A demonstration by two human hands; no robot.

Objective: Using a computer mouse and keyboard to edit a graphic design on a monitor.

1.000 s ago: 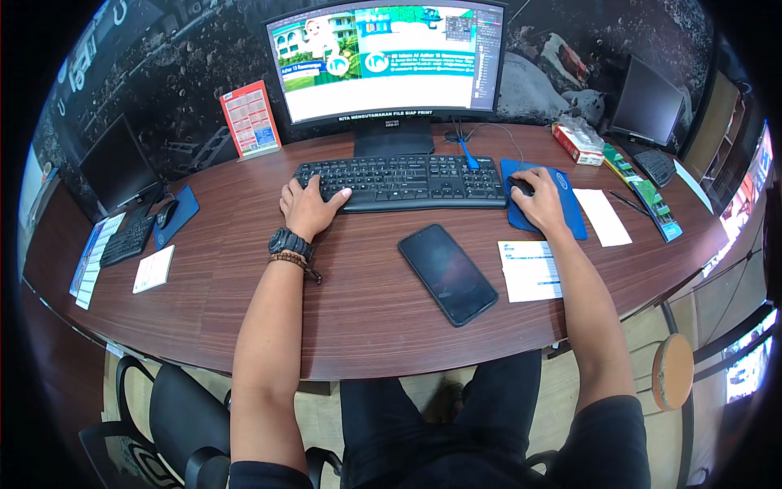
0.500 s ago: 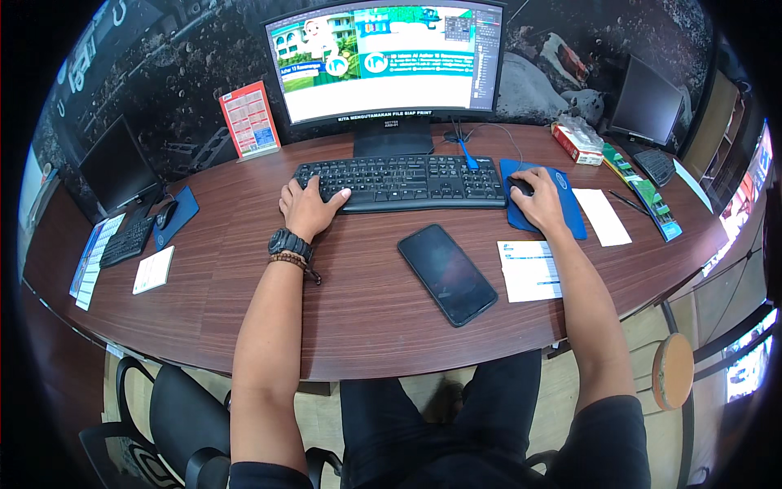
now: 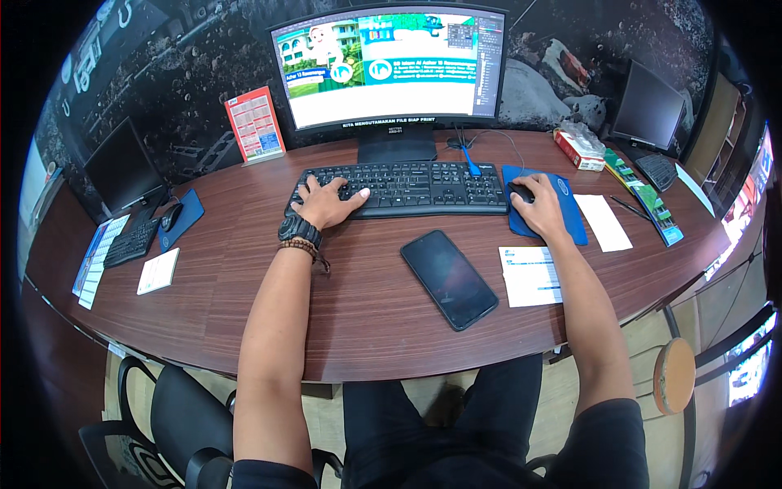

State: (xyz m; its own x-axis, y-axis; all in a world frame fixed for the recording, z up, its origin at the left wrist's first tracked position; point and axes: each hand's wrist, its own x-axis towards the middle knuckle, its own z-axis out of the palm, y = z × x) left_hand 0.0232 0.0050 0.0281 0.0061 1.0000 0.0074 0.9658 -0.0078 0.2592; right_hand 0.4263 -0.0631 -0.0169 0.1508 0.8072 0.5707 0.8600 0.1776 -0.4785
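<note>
Working the small black mouse [image 3: 522,192] well calls for light, short strokes from the right hand [image 3: 542,208], its fingers curled round it on the blue mouse pad [image 3: 573,220], just right of the long black keyboard [image 3: 399,191]. The left hand [image 3: 323,204] lies over the keyboard's left end, fingers spread apart and clamped on nothing; whether any key is pressed, I cannot tell. A relaxed wrist and single, deliberate presses would suit that spread. Beyond stands the wide, curved black monitor [image 3: 383,73], lit with a colourful layout. A white printed paper slip [image 3: 525,273] is partly hidden by the right forearm, which could drag it; a black rectangular phone [image 3: 450,279] lies between the forearms
</note>
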